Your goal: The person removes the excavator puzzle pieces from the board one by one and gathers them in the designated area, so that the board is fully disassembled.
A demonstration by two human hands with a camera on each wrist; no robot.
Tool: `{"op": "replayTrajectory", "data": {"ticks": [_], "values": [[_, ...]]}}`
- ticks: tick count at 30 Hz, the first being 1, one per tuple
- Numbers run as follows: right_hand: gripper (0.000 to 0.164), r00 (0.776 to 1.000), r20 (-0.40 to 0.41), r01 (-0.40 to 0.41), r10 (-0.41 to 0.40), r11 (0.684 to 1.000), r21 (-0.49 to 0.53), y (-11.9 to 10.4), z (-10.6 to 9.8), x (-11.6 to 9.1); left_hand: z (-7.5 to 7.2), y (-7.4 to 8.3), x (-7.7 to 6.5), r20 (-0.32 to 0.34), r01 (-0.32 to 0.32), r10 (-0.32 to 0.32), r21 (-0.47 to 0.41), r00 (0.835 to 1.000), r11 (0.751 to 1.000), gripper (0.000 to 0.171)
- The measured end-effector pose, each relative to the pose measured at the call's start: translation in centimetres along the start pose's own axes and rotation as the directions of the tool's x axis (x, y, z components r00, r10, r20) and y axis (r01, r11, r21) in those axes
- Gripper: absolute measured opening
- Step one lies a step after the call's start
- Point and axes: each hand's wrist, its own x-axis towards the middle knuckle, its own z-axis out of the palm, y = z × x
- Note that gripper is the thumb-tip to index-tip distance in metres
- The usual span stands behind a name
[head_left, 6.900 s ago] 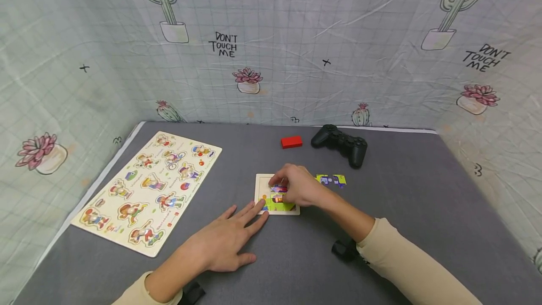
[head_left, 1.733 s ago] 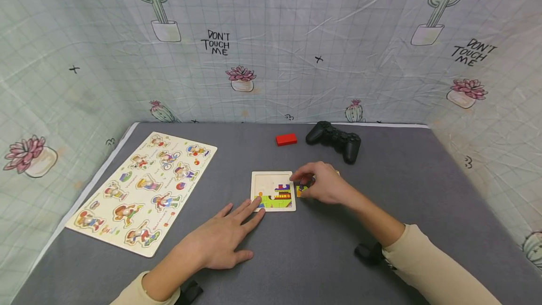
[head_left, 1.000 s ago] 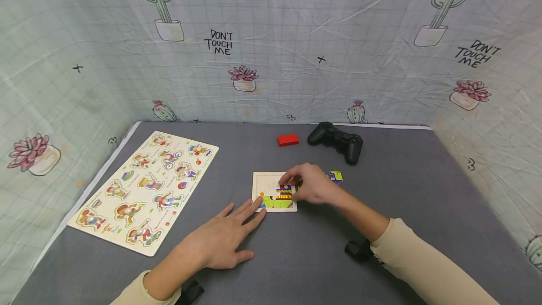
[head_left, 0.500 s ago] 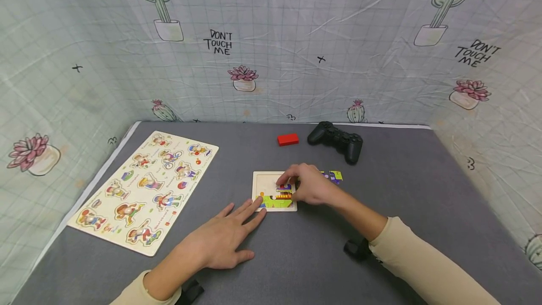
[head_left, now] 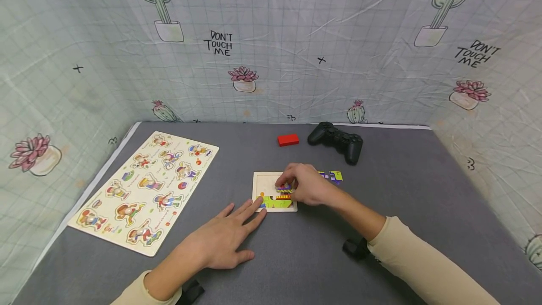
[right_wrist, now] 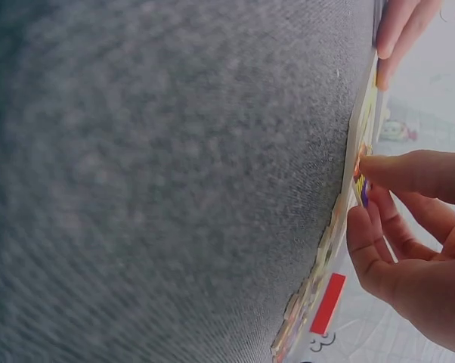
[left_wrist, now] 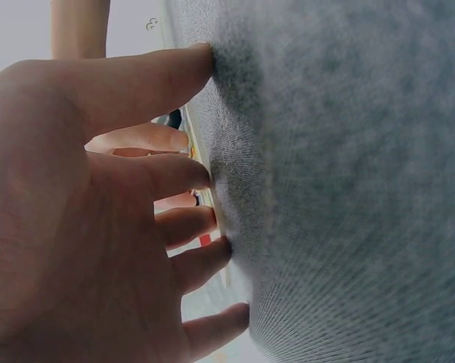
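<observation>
My left hand lies flat with spread fingers; its fingertips rest at the lower left corner of a small wooden jigsaw tray. Green pieces line the tray's bottom row. At the tray's right side, the thumb and fingers of my right hand pinch a puzzle piece with yellow-and-dark stripes and some purple, low against the tray. The fingers partly cover this piece and the tray's upper right. Loose yellow and purple puzzle pieces lie just beyond the right hand, partly hidden by it.
A large wooden picture board with cartoon figures lies at the left. Behind the tray are a red block and a black game controller. The grey table ends at a patterned cloth backdrop.
My right hand was over a piece right of the tray; it has moved left onto the tray and shifted slightly there. Striped pieces show at the tray's right side. The left hand stays put.
</observation>
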Motion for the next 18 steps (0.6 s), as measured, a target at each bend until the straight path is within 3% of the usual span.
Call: {"op": "replayTrajectory", "data": {"ticks": [18], "values": [[0.030,1.000,0.028,0.016,-0.015,0.998,-0.055,-0.05,-0.50,0.64,0.06,0.04,-0.01,-0.007,0.001,-0.001,0.003,1.000,1.000,0.086]]}}
